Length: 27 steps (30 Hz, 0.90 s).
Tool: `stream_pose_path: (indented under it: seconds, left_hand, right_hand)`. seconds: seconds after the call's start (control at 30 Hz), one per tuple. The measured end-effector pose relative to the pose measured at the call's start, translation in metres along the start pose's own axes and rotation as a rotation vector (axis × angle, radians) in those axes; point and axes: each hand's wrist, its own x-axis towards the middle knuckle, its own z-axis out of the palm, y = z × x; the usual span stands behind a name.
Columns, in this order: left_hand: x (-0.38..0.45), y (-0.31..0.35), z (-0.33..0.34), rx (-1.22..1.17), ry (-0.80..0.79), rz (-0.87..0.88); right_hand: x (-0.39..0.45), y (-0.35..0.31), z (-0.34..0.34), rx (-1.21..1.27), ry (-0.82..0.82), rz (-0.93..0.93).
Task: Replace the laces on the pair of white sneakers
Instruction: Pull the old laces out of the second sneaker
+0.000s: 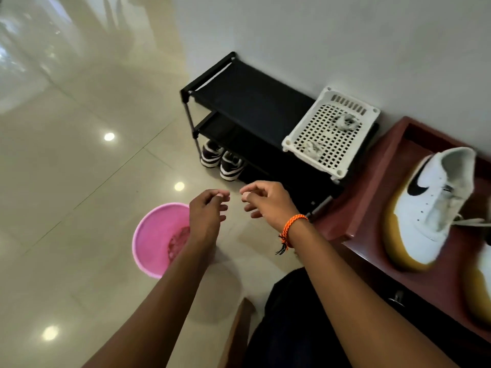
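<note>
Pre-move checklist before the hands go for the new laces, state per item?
1. Left hand free: ok, fingers loosely curled over the floor, nothing visible in its grip.
2. Right hand free: ok, same, nothing seen held.
3. White sneaker in reach: ok, lying on the red-brown cabinet top to the right.
4. Old lace out: not ok, a lace end trails from the sneaker.
5. Second sneaker ready: cannot tell, cut off by the frame edge.
6. Replacement laces: cannot tell, two pale bundles in the white basket are too blurred.
</note>
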Motion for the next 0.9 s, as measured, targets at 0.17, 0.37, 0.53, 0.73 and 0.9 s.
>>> stream_pose_path:
  seconds: [0.17, 0.37, 0.53, 0.73, 0.9]
  left_hand:
    - [-0.04, 0.041, 0.083, 0.066, -0.254, 0.115]
    - [-0.091, 0.063, 0.175, 0.141, -0.505, 0.232]
    - [-0.125, 0.06, 0.245, 0.219, -0.63, 0.293]
    - [-0.139, 0.049, 0.316, 0.313, -0.67, 0.304]
    - [-0.14, 0.04, 0.348, 0.138, -0.588, 0.342]
  right_hand:
    - [-0.036, 0.008, -0.079, 0.101, 0.184, -0.074]
    - [-0.083, 0.036, -0.18, 0.132, 0.412, -0.137]
    - [-0.107, 0.072, -0.239, 0.19, 0.568, -0.137]
    - [-0.12, 0.11, -0.287, 0.117, 0.801, -0.103]
    - [-0.107, 0.129, -0.307, 0.035, 0.909, -0.056]
